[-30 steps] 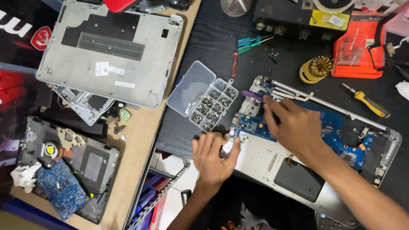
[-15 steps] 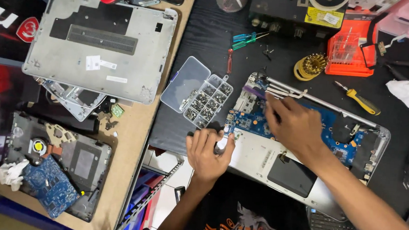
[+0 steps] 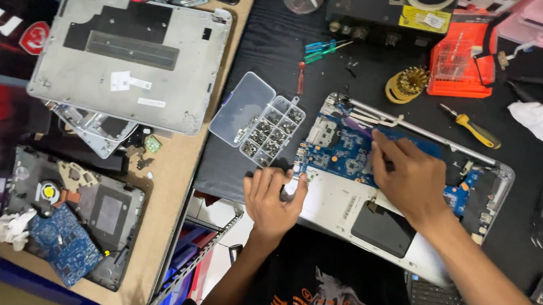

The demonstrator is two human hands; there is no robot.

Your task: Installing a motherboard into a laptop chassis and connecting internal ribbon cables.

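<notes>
At the centre of the frame, the opened laptop (image 3: 407, 198) lies with its board still in, left hand (image 3: 273, 200) gripping its corner, right hand (image 3: 408, 176) pinching something on the blue board (image 3: 340, 157).

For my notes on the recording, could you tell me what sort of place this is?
Most likely an electronics repair bench: an opened laptop under both hands, a compartment box of screws, and screwdrivers lying around.

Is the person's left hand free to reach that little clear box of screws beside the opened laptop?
Probably yes: the left hand grips the laptop corner just below the screw box, whose lid is open, with nothing between them.
</notes>
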